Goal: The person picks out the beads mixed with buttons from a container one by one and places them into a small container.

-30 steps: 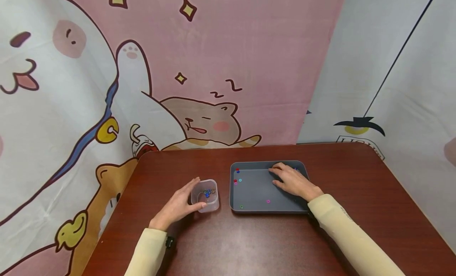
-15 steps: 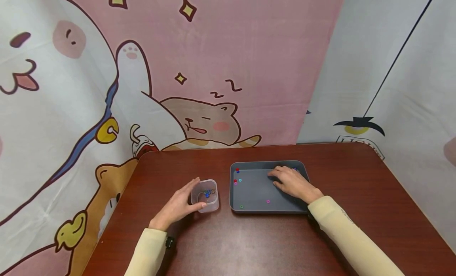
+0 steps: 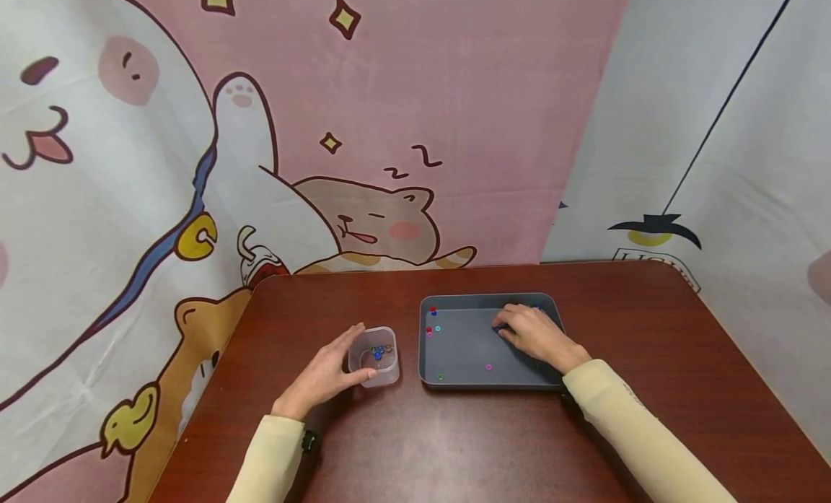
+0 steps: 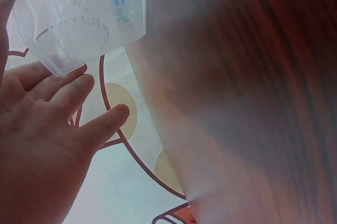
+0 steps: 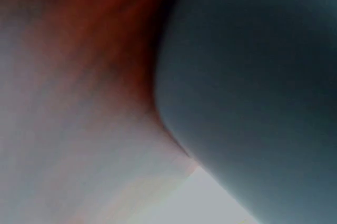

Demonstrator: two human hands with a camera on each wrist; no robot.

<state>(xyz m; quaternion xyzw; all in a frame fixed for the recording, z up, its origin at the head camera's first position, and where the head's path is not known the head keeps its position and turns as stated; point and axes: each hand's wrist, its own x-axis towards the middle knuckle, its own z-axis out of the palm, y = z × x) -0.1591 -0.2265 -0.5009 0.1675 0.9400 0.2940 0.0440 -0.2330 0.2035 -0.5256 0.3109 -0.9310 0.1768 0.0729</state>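
My left hand (image 3: 324, 373) holds a small clear plastic container (image 3: 387, 375) on the table, thumb on its near side and fingers round its far side. Several blue and brownish beads (image 3: 379, 353) lie inside it. In the left wrist view, the container (image 4: 79, 45) stands past the spread fingers. My right hand (image 3: 534, 337) is in the grey tray (image 3: 464, 382), fingers bent down, with a dark blue bead (image 3: 498, 329) at its thumb and fingertips. The right wrist view is blurred and shows only the tray's side (image 5: 237, 87) and the table, not the fingers.
Small beads lie scattered in the tray: red ones (image 3: 433, 310) at the left, a light blue ring (image 3: 438, 328), a magenta ring (image 3: 489, 367) and a green ring (image 3: 441, 377) near the front. The brown table (image 3: 415, 445) meets a cartoon-printed cloth (image 3: 506, 128) behind.
My right hand's fingers have drawn in and slightly toward me, and a blue bead now shows at their tips. The left hand and container have stayed in place.
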